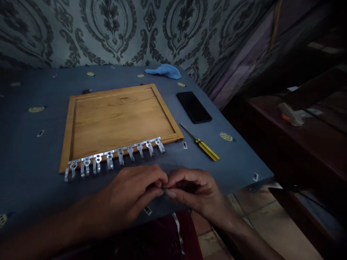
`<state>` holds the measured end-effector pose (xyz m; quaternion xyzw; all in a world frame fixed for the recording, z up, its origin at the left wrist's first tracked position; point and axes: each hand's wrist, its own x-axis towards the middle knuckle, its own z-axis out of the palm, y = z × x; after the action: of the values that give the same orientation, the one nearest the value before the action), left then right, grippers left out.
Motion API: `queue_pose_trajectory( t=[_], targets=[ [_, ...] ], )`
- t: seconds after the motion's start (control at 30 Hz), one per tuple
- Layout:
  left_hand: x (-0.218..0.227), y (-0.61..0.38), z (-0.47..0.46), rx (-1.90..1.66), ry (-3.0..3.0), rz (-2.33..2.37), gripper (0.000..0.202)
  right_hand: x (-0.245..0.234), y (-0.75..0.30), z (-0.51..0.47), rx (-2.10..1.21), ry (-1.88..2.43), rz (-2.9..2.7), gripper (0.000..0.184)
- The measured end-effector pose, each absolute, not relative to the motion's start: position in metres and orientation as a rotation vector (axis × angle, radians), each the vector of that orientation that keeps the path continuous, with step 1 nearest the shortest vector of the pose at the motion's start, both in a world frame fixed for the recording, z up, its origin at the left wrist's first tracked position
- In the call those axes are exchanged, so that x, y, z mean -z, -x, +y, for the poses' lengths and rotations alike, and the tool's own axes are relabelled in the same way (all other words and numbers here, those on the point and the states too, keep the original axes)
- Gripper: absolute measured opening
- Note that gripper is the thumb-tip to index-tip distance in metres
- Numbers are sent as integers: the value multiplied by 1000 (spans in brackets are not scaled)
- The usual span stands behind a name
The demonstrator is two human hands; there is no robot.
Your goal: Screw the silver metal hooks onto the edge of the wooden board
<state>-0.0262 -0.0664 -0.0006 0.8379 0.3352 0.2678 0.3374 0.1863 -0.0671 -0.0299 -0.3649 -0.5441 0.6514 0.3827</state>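
Observation:
My left hand [132, 195] and my right hand [192, 189] meet at the table's near edge, fingertips pinched together on a tiny dark item [164, 188] too small to name. Just beyond them a metal hook rail [116, 157] with several hooks lies along the near edge of a wooden panel [119, 119]. A yellow-handled screwdriver [202, 143] lies to the right of the panel, beyond my right hand.
A black phone [193, 107] lies right of the panel and a blue cloth [164, 71] at the back. The blue tablecloth [29, 159] covers the table. Dark wooden furniture [298, 137] stands to the right, tiled floor [260, 220] below.

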Motion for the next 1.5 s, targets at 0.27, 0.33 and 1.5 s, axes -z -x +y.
queue_pose_trajectory(
  t=[0.27,0.33,1.5],
  targets=[
    [-5,27,-34,-590,-2446,1433,50,19,-197,-38,-1112,1135,-1560,7],
    [1,26,-28,-517,-2457,1506,58,22,-198,-29,-1031,1157,-1562,7],
    [2,-4,-11,-356,-2471,1572,65,26,-199,15,-1142,1104,-1662,14]
  ],
)
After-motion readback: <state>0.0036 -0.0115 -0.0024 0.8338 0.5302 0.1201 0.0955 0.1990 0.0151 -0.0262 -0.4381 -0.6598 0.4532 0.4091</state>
